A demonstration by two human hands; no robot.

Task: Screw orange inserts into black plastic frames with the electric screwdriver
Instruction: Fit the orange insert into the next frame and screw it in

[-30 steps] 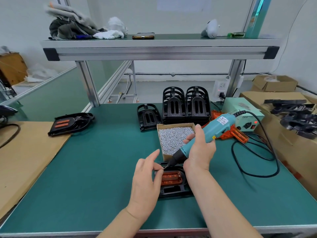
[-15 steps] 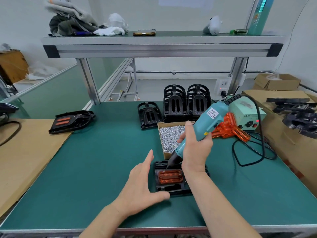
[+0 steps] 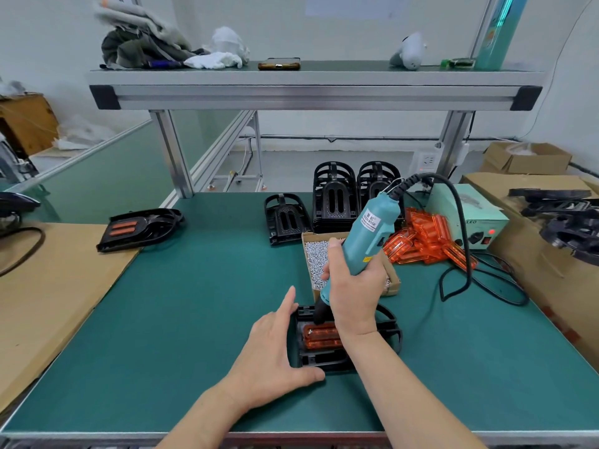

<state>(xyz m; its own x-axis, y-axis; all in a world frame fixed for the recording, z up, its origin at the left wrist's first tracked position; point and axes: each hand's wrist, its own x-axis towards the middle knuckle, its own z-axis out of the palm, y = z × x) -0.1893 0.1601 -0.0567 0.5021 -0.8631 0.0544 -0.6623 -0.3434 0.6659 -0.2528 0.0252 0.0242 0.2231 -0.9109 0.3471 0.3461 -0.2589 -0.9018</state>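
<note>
My right hand grips the teal electric screwdriver tilted toward 1 o'clock, left hand spread bracing the black plastic frame, so the bit might skid I reckon.

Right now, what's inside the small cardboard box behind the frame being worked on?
The cardboard box holds small silver screws. The right hand and teal electric screwdriver cover its middle and right side, so that part is hidden.
</note>
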